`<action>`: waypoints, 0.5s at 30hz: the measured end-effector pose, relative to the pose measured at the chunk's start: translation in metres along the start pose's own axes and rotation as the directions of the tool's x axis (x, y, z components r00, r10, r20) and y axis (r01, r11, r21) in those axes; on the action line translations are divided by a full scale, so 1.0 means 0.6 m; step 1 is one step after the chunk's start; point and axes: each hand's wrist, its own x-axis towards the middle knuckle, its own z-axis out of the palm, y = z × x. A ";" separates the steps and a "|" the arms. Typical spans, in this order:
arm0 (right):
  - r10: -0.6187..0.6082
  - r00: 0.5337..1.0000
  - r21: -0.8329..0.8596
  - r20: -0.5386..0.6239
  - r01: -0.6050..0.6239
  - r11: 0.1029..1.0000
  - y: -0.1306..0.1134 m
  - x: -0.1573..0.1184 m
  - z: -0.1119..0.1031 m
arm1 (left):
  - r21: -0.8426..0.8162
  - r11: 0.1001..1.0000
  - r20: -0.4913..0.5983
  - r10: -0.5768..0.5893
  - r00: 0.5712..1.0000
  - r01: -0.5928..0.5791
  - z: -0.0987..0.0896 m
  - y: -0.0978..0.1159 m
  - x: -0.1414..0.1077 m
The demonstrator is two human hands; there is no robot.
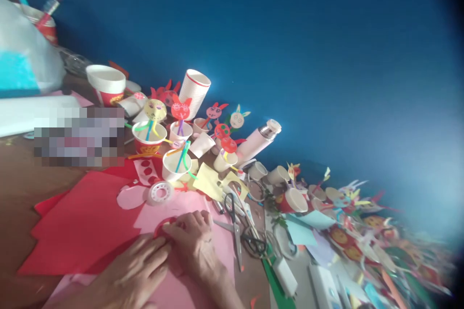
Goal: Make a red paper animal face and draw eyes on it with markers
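A small red paper piece (pixel 162 226) lies on pink paper (pixel 217 251), partly covered by my fingers. My right hand (pixel 195 244) presses on it from above, fingers curled and closed around its edge. At its lower left side, my left hand (pixel 136 270) has its fingers bent together against the same piece. Just beyond the hands is a white tape roll (pixel 160 193). Scissors (pixel 235 231) with dark handles rest partly open to the right of my right hand.
Red sheets (pixel 87 222) spread out at left. Behind stand paper cups (pixel 176 165) with straws and paper faces (pixel 180 107), beside a pink thermos (pixel 256 142). A white charger (pixel 285 275) and many paper crafts (pixel 384 236) crowd the right, along a blue wall (pixel 290 43).
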 end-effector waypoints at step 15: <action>0.041 0.946 -0.032 -0.322 -0.054 0.998 0.045 -0.016 -0.038 | -0.397 0.904 -0.119 0.121 0.986 -0.159 -0.076 -0.028 0.075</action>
